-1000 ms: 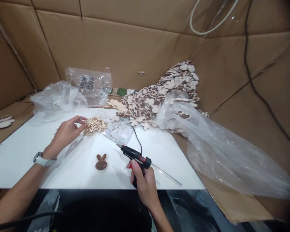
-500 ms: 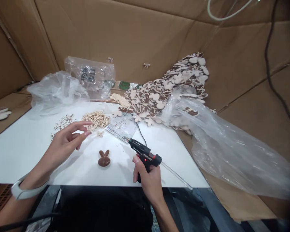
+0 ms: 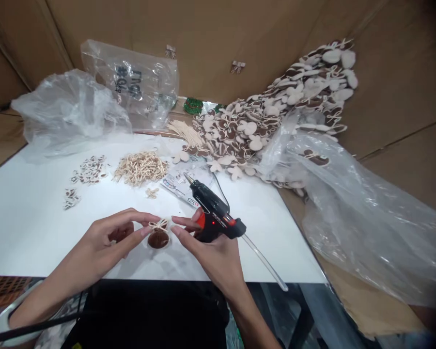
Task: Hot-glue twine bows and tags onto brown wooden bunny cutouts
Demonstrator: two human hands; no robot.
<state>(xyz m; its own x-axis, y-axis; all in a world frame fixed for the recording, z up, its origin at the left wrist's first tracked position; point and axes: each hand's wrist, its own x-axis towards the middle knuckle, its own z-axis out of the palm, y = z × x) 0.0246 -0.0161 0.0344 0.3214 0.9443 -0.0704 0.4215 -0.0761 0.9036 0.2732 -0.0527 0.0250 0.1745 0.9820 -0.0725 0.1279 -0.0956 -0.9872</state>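
Note:
A brown rabbit-head piece (image 3: 157, 239) with a pale edge lies on the white table in front of me. Across the base of its ears sits a small cream string bow (image 3: 158, 225). Thumb and fingertips of my left hand (image 3: 107, 237) pinch the bow's left side. My right hand (image 3: 216, 257) keeps a black glue gun (image 3: 212, 208) in its grip, the nozzle pointing up and left, a clear glue stick (image 3: 265, 264) jutting from the back. Its thumb and forefinger reach to the bow's right side. The ears are mostly hidden.
Behind lie a heap of cream bows (image 3: 141, 168) and small brown-and-white bits (image 3: 89, 169). Many finished-looking rabbit pieces (image 3: 254, 126) are piled at the back right, beside a large clear plastic bag (image 3: 349, 208). More plastic bags (image 3: 72, 114) stand back left. Cardboard walls (image 3: 210, 29) enclose the table.
My left hand has come down and right to the rabbit piece, where a bow now lies. My right hand has moved left, bringing the glue gun along, its nozzle tilted further up.

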